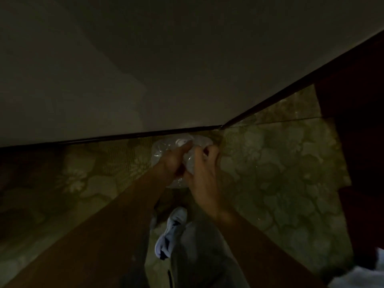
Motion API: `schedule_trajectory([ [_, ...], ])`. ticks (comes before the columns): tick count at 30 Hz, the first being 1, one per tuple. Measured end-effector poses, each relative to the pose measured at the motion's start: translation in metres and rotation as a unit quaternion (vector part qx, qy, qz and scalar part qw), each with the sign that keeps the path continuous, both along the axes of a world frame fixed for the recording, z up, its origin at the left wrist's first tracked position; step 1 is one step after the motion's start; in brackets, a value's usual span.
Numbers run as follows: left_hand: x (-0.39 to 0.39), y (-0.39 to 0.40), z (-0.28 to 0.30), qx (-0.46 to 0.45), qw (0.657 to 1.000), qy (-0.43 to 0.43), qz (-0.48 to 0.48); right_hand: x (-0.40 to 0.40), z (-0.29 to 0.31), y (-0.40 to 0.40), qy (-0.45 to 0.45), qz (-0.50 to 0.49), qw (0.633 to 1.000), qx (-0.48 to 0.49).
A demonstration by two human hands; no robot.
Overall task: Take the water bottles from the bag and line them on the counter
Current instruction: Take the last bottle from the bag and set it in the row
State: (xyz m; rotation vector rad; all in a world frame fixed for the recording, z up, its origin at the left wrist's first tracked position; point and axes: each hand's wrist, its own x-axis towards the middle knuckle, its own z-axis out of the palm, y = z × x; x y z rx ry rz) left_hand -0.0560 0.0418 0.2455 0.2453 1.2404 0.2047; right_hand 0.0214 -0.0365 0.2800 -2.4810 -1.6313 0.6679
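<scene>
Bottles (182,142), still wrapped in their clear plastic bag (158,154), sit on the floor right at the foot of the wall, at about twelve o'clock from my knees. Through the plastic I can make out a pale cap or two; how many bottles there are I cannot tell in this dim light.

My left hand (174,161) lies on the bag at its nine o'clock side, thumb stretched up toward a cap and the other fingers curled into the plastic. My right hand (202,173) is at the three o'clock side, fingers bent and pinching the film near the top. I judge I am opening or gathering the bag, with nothing lifted out yet.

Risks from here: the thin film could tear under a hard pull and let the bottles roll across the patterned floor (270,173). My grip is on slack plastic, so it could slip. No counter shows in view, and the dark furniture (353,121) at three o'clock stands close enough to bump when I rise.
</scene>
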Motion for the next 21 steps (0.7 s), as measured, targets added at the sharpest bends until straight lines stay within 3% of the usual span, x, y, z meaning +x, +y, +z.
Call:
schedule_trajectory([
  [2, -0.013, -0.002, 0.036, -0.015, 1.0, -0.005, 0.019, -0.01, 0.035, -0.004, 0.046, -0.002, 0.999, -0.003],
  [6, -0.043, -0.008, 0.108, 0.044, 0.997, 0.034, -0.045, -0.028, 0.099, -0.009, 0.225, -0.094, 0.97, 0.01],
  [9, -0.067, -0.007, 0.152, 0.088, 0.993, -0.006, -0.079, -0.038, 0.13, -0.002, 0.394, -0.276, 0.876, 0.022],
  [11, -0.08, -0.005, 0.172, 0.132, 0.988, -0.015, -0.075, -0.042, 0.145, 0.005, 0.457, -0.314, 0.832, 0.0],
  [21, -0.152, -0.023, 0.241, 0.246, 0.967, -0.06, 0.009, -0.089, 0.207, 0.011, 0.485, -0.185, 0.854, 0.026],
])
